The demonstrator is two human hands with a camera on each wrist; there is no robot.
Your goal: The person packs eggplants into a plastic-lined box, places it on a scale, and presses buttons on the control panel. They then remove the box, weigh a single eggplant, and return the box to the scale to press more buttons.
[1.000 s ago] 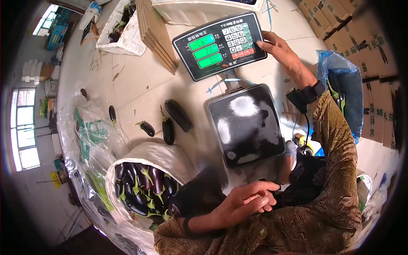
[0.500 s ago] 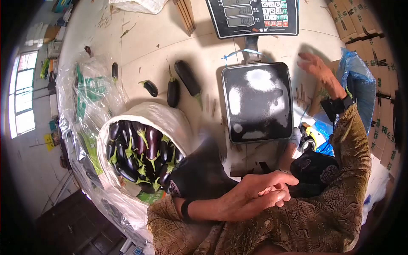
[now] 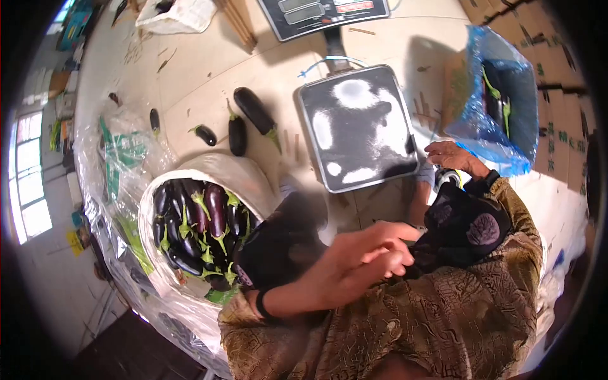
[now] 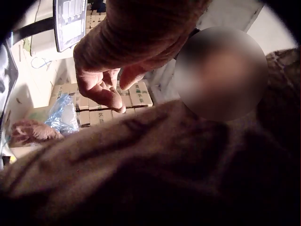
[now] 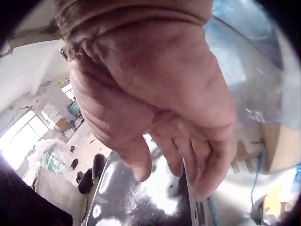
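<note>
My left hand (image 3: 348,266) is held over my lap, its fingers loosely bent with nothing between them. In the left wrist view the same hand (image 4: 127,52) hangs with curled fingertips. My right hand (image 3: 457,157) is by the lower right corner of the scale platform (image 3: 358,126), near my knee. Its fingers (image 5: 207,174) hang relaxed and hold nothing in the right wrist view. The platform's shiny black top bears no goods. Beyond it stands the scale's display panel (image 3: 323,14), cut off by the top of the head view.
A white sack (image 3: 237,168) full of eggplants (image 3: 190,221) stands at left. Loose eggplants (image 3: 237,133) lie on the floor beyond it. At right is a blue-lined box (image 3: 522,120) with eggplants inside. Stacked cartons (image 3: 563,133) line the right side, and clear plastic (image 3: 136,164) the left.
My right hand has left the display panel's right edge and come back toward my body, beside the platform. My left hand stays over my lap. The head view has shifted, cutting off the panel's top.
</note>
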